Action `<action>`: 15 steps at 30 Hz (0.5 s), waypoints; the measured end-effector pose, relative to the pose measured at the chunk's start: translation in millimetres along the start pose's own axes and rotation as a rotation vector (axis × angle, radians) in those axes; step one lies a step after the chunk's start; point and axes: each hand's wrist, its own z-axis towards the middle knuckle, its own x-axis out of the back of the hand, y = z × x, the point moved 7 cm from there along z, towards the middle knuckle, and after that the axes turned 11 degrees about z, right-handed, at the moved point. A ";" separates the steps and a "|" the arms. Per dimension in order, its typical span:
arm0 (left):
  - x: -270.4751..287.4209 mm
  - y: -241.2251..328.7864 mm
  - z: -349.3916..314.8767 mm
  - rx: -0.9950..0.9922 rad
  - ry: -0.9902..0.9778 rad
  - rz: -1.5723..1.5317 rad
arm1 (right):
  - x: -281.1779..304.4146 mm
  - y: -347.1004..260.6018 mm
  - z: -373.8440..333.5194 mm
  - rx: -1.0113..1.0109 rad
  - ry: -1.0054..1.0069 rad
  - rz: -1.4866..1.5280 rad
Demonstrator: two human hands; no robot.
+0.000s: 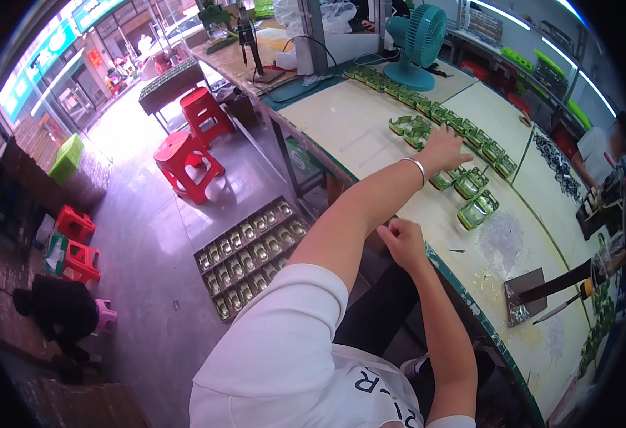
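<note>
My left hand, with a bracelet at the wrist, reaches across the pale tabletop. Its fingers are spread over a row of small green frame-like pieces; whether a fingertip touches one is unclear. Beyond it runs a longer row of such green pieces. On the near side, another green piece with a clear middle lies at the row's end. Close to the table's front edge is my right hand, fingers curled in and thumb up. Anything inside that closed hand is hidden.
A dark flat plate with a wide-bladed tool lies on the right of the table. A teal fan stands at the back. On the floor, a tray holds several shiny parts. Red stools stand farther left; people work nearby.
</note>
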 end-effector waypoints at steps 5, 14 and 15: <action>21.7 52.1 -44.6 -0.311 0.069 0.086 | -11.9 27.3 -117.2 0.003 -0.129 -0.097; 41.5 -47.9 -107.2 0.003 0.377 -0.045 | 128.9 277.3 -411.4 -1.173 -0.325 -0.989; 38.7 -57.2 -114.5 0.046 0.374 -0.035 | 137.5 263.7 -396.4 -1.180 -0.310 -0.989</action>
